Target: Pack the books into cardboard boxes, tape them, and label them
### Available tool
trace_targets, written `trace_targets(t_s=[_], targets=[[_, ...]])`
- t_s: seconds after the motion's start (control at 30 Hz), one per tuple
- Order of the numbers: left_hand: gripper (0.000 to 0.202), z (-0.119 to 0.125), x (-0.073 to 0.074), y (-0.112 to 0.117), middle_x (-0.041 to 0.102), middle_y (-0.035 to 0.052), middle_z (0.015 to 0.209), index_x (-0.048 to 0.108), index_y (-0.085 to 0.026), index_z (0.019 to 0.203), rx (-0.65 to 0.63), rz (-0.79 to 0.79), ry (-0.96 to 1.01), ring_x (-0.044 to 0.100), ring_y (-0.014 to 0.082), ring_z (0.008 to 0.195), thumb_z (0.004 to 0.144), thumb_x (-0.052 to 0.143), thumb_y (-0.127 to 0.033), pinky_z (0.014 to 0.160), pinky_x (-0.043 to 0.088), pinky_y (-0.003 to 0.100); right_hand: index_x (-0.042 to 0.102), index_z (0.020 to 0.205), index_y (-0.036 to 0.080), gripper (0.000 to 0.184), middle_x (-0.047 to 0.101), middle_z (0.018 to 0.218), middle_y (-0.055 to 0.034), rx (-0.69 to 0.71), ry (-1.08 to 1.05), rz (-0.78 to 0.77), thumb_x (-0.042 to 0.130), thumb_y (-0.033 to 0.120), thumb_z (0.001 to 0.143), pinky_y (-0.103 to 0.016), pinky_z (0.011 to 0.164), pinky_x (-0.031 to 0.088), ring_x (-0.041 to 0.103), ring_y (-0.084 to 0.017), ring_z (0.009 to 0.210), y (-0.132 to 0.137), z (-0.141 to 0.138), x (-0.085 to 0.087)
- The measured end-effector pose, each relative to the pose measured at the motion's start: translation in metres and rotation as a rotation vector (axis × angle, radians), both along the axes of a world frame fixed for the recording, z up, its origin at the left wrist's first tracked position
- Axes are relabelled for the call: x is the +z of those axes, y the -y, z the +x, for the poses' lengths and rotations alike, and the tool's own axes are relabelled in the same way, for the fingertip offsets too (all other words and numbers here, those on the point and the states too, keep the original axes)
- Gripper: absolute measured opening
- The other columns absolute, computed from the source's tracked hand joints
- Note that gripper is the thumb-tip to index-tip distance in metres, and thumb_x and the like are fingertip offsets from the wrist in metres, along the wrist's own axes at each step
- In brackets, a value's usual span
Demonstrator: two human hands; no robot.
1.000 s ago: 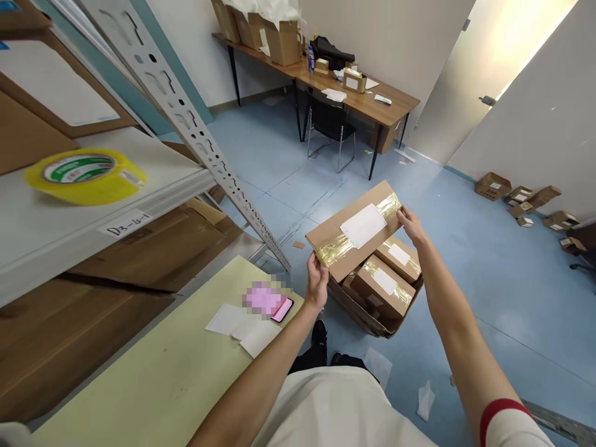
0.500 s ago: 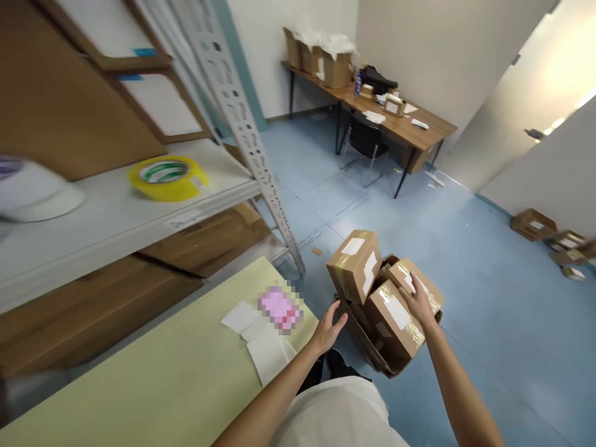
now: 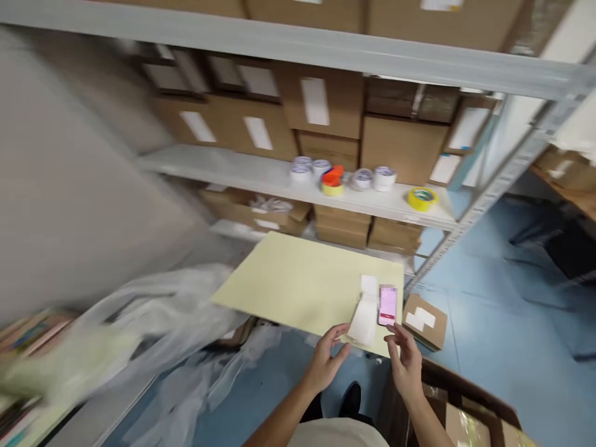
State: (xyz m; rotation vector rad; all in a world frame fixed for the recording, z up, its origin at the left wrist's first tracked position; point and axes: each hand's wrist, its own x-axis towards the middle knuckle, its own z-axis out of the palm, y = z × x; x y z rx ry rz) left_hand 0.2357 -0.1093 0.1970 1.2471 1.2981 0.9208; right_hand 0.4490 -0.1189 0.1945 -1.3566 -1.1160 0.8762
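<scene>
White paper slips [image 3: 364,323] and a pink phone [image 3: 388,305] are seen on the pale yellow bench [image 3: 298,285], just beyond the empty, half-open left hand [image 3: 328,363] and right hand [image 3: 405,365].

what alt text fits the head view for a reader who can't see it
An open left hand and right hand hover by white paper slips and a phone at the near edge of a pale yellow table. Behind, a grey shelf holds tape rolls and cardboard boxes.
</scene>
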Motion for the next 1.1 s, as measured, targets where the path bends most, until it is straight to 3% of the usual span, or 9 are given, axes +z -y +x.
trace_targets(t_s=[0.13,0.3,0.6,0.7,0.83,0.97,1.1], targets=[[0.059,-0.064,0.014,0.019,0.067,0.0144,0.125,0.058,-0.024,0.124,0.313,0.077,0.051,0.064,0.0286,0.117,0.080,0.061,-0.063,0.102,0.050,0.044,0.064,0.108,0.024,0.038,0.075,0.092,-0.0092,0.174,-0.115,0.022,0.067,0.052,0.082,-0.045,0.069,0.057,0.067,-0.022,0.066,-0.026,-0.059,0.016],[0.055,-0.151,0.013,0.058,0.071,0.0105,0.105,0.059,-0.022,0.117,0.647,0.170,0.047,0.070,0.0247,0.095,0.079,0.063,-0.061,0.090,0.056,0.046,0.063,0.106,0.025,0.037,0.071,0.086,-0.0047,0.369,-0.188,0.007,0.067,0.052,0.082,-0.040,0.066,0.055,0.063,-0.018,0.061,-0.034,-0.158,0.030],[0.062,-0.306,0.004,0.142,0.072,0.0098,0.099,0.060,-0.020,0.112,1.023,0.187,0.037,0.070,0.0243,0.089,0.072,0.065,-0.067,0.079,0.057,0.042,0.058,0.119,0.023,0.059,0.073,0.092,-0.0060,0.764,-0.195,-0.153,0.072,0.059,0.075,-0.040,0.069,0.058,0.066,-0.017,0.062,-0.022,-0.335,0.021],[0.061,-0.347,0.001,0.177,0.073,0.0115,0.101,0.062,-0.019,0.112,1.053,0.140,0.007,0.071,0.0257,0.090,0.072,0.065,-0.065,0.080,0.057,0.042,0.063,0.112,0.022,0.059,0.074,0.091,-0.0074,0.955,-0.118,-0.248,0.074,0.062,0.071,-0.043,0.073,0.058,0.069,-0.020,0.068,-0.016,-0.384,0.012],[0.059,-0.388,-0.010,0.228,0.074,0.0147,0.107,0.068,-0.021,0.110,1.042,-0.012,-0.132,0.072,0.0318,0.092,0.068,0.070,-0.062,0.084,0.055,0.049,0.071,0.105,0.022,0.055,0.076,0.093,-0.0079,1.345,0.179,-0.276,0.079,0.058,0.065,-0.044,0.074,0.057,0.070,-0.023,0.072,-0.007,-0.443,0.000],[0.062,-0.412,-0.025,0.268,0.068,0.0173,0.127,0.069,-0.023,0.117,1.004,-0.214,-0.277,0.064,0.0398,0.115,0.067,0.071,-0.059,0.099,0.048,0.053,0.071,0.114,0.025,0.052,0.075,0.106,-0.0079,1.616,0.410,-0.246,0.076,0.049,0.069,-0.044,0.076,0.056,0.070,-0.024,0.081,-0.003,-0.493,-0.009],[0.074,-0.430,-0.026,0.290,0.053,0.0152,0.147,0.055,-0.020,0.139,0.892,-0.481,-0.323,0.054,0.0363,0.131,0.076,0.060,-0.058,0.107,0.043,0.046,0.065,0.125,0.023,0.055,0.071,0.119,-0.0104,1.778,0.596,-0.271,0.070,0.044,0.075,-0.043,0.085,0.054,0.069,-0.024,0.091,-0.005,-0.544,-0.020]])
